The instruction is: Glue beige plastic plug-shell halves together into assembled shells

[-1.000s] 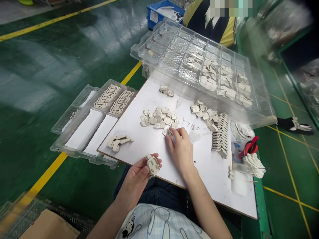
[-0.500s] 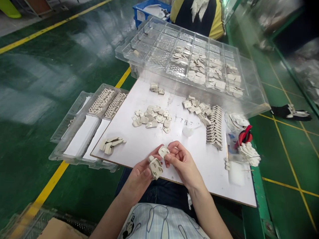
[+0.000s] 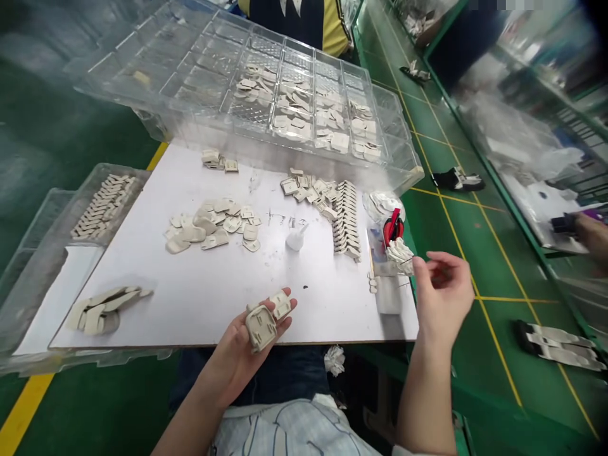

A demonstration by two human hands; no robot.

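Note:
My left hand (image 3: 237, 342) is closed around two beige plastic pieces in front of the board's near edge. One is a squarish housing (image 3: 261, 327) with its ribbed hollow side up. The other, a smaller flat cover (image 3: 281, 304), lies on the fingers beside it. My right hand (image 3: 443, 292) is raised at the board's right edge, thumb and curled fingers apart, with nothing visible between them. Its thumb is close to a bundle of white cloth pieces (image 3: 400, 254), from which a thin dark stick shows. Red-handled pliers (image 3: 392, 227) lie just behind the bundle.
On the white board (image 3: 204, 316) lie a pile of beige covers (image 3: 213, 221), a row of stacked beige parts (image 3: 346, 221), longer curved pieces (image 3: 102, 310) and a small white bottle (image 3: 295, 237). A clear compartment tray (image 3: 190, 120) spans the back. Another person's hand (image 3: 593, 234) shows far right.
My right hand has let go of the small cover and moved right to the cloth bundle. Both pieces now rest in my left hand. The view has swung right.

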